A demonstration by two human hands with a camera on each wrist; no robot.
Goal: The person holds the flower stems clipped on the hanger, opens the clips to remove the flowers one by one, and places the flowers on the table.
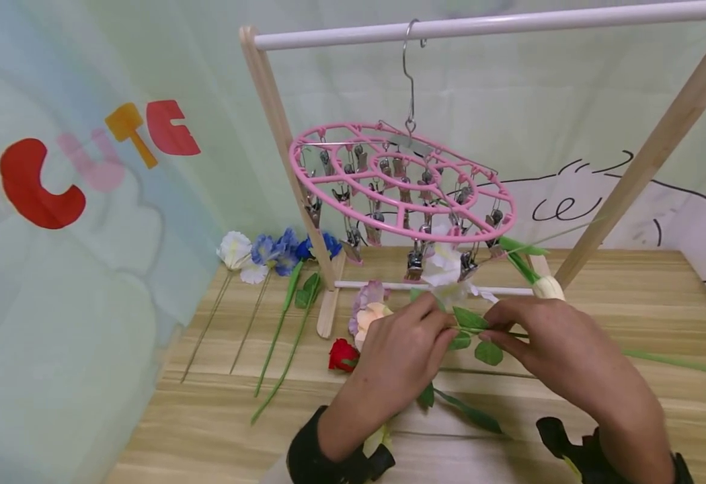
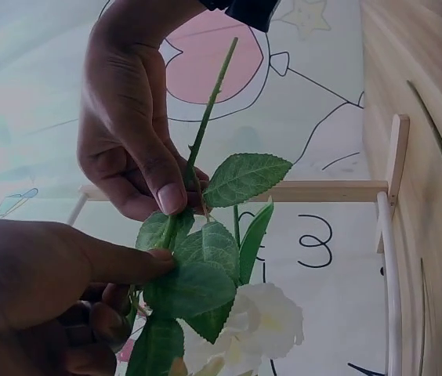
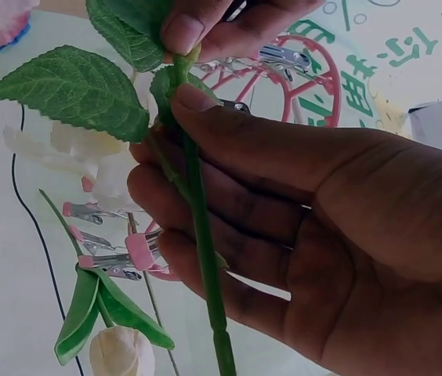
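Both hands meet at frame centre, just under the pink clip hanger (image 1: 403,181): left hand (image 1: 400,359) and right hand (image 1: 561,349) each pinch the thin green stem (image 3: 201,235) of a white artificial flower (image 2: 264,321) between thumb and fingertips, near its leaves (image 2: 246,178). Looks light, with a bendy, likely wire-cored stem and soft petals that crush easily, so the bare stem is the place to grip. Blossom is partly hidden in the head view.
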